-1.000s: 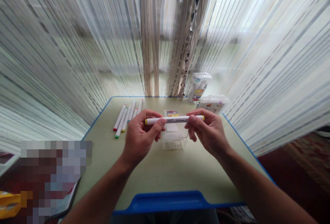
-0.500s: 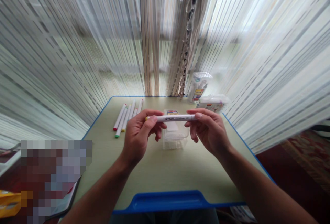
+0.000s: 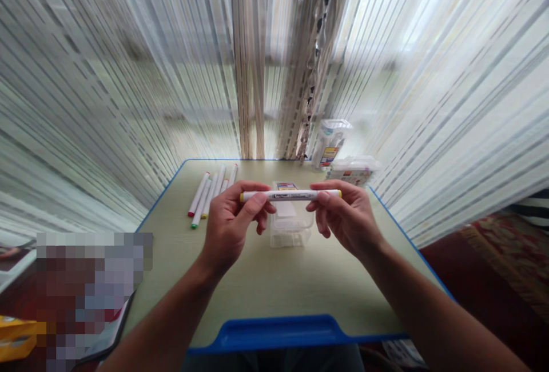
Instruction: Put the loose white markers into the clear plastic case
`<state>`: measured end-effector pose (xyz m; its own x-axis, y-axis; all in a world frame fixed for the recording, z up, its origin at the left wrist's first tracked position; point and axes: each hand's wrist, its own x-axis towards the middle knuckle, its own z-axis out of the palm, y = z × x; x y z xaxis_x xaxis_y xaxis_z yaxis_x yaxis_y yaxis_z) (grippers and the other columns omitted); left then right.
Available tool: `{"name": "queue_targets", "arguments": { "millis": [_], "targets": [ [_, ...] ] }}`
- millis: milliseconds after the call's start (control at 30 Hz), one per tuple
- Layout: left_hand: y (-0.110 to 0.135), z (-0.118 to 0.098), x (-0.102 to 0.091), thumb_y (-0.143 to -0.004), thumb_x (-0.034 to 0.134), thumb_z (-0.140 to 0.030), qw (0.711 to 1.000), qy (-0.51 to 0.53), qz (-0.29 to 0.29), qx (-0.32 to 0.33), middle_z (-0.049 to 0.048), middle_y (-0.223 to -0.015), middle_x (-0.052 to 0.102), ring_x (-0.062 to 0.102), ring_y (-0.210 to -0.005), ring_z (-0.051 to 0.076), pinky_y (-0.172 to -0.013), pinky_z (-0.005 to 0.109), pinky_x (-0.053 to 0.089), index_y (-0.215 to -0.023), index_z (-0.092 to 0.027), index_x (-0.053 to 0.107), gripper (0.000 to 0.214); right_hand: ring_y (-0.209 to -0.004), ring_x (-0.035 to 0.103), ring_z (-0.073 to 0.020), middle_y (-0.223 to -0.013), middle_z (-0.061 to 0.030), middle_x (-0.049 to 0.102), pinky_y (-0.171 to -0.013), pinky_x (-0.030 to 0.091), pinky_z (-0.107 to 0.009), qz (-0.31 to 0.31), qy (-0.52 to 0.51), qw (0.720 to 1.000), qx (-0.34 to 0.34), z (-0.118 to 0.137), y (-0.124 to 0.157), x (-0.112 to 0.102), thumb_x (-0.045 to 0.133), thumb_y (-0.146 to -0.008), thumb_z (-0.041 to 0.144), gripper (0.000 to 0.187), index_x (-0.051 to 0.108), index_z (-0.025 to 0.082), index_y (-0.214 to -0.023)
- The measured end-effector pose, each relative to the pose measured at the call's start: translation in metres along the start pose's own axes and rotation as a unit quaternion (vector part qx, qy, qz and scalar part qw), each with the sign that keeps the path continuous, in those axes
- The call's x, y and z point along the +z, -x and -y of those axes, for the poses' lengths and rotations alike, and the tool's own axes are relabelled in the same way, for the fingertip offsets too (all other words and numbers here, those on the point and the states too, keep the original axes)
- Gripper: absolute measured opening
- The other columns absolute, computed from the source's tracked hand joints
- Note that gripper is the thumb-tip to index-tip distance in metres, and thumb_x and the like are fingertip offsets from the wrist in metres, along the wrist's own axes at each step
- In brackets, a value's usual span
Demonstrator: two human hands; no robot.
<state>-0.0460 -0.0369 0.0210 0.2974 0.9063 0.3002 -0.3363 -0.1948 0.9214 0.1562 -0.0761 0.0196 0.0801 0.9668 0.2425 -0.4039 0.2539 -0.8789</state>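
Note:
A white marker [image 3: 294, 195] with yellow ends and a dark printed label lies level between my two hands, above the table. My left hand [image 3: 234, 212] pinches its left part between thumb and fingers. At the other end, the thumb and fingers of my right hand [image 3: 345, 209] close on it, with the yellow tip showing past the thumb. Behind and below the marker stands a clear plastic box [image 3: 291, 238] with a label, partly covered by the marker and fingers. Several white markers [image 3: 206, 198] with red, green and yellow ends lie in a group left of my left hand.
At the table's back right are a tall clear container [image 3: 330, 146] and a lower clear box [image 3: 354, 170]. The pale table [image 3: 266, 286] has a blue edge and a blue front tray [image 3: 281, 331]. String curtains [image 3: 193, 63] hang behind. A yellow packet [image 3: 17, 338] lies lower left.
My thumbs have shifted inward along the marker, and its right yellow tip, hidden before, now shows. Both hands still hold it at about the same place.

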Motion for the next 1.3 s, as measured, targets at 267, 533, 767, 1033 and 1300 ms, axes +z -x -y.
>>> {"name": "queue_targets", "arguments": {
  "millis": [267, 533, 767, 1033, 1300],
  "targets": [
    [-0.0003, -0.0006, -0.001, -0.094, 0.056, -0.026, 0.997, 0.075, 0.013, -0.012, 0.0099, -0.072, 0.074, 0.062, -0.053, 0.015, -0.045, 0.024, 0.047, -0.1, -0.009, 0.071, 0.024, -0.036, 0.062, -0.0141, -0.072, -0.0084, 0.079, -0.029, 0.045, -0.02, 0.009, -0.025, 1.0, -0.004, 0.0033, 0.0002, -0.0015, 0.067, -0.082, 0.023, 0.019, 0.079, 0.014, -0.094],
    [-0.0025, -0.0022, 0.0019, -0.094, 0.054, -0.027, 0.996, 0.088, 0.011, 0.0, 0.0102, -0.072, 0.075, 0.062, -0.051, 0.016, -0.044, 0.025, 0.047, -0.105, -0.008, 0.069, 0.027, -0.038, 0.065, -0.0167, -0.076, -0.0108, 0.08, -0.029, 0.047, -0.023, 0.017, -0.057, 0.998, 0.006, 0.0049, -0.0005, -0.0028, 0.058, -0.084, 0.028, 0.029, 0.078, 0.012, -0.099],
    [-0.0021, -0.0007, 0.0009, -0.097, 0.054, -0.031, 0.998, 0.059, -0.002, -0.002, 0.0086, -0.072, 0.074, 0.061, -0.051, 0.014, -0.044, 0.024, 0.047, -0.109, -0.008, 0.068, 0.029, -0.04, 0.067, -0.0178, -0.081, -0.0118, 0.081, -0.031, 0.049, -0.024, 0.022, -0.05, 0.998, 0.007, 0.0052, 0.0003, -0.0031, 0.058, -0.089, 0.027, 0.029, 0.077, 0.012, -0.104],
    [0.0005, -0.0001, -0.0004, -0.09, 0.069, -0.028, 1.0, -0.024, -0.004, -0.011, 0.0023, -0.065, 0.07, 0.057, -0.049, 0.01, -0.044, 0.02, 0.046, -0.093, -0.013, 0.066, 0.016, -0.038, 0.063, -0.0132, -0.069, -0.0089, 0.078, -0.033, 0.047, -0.02, 0.01, 0.007, 1.0, -0.004, 0.0014, -0.001, -0.0025, 0.073, -0.083, 0.028, 0.019, 0.079, 0.014, -0.095],
    [0.0006, -0.0023, 0.0021, -0.085, 0.075, -0.028, 0.999, -0.054, 0.0, -0.005, -0.0005, -0.061, 0.067, 0.055, -0.046, 0.009, -0.043, 0.019, 0.044, -0.085, -0.015, 0.065, 0.017, -0.037, 0.058, -0.0103, -0.059, -0.0038, 0.073, -0.034, 0.045, -0.018, -0.006, 0.055, 0.998, 0.0, -0.0011, -0.0005, -0.002, 0.083, -0.077, 0.028, 0.016, 0.077, 0.015, -0.083]
  ]
}}
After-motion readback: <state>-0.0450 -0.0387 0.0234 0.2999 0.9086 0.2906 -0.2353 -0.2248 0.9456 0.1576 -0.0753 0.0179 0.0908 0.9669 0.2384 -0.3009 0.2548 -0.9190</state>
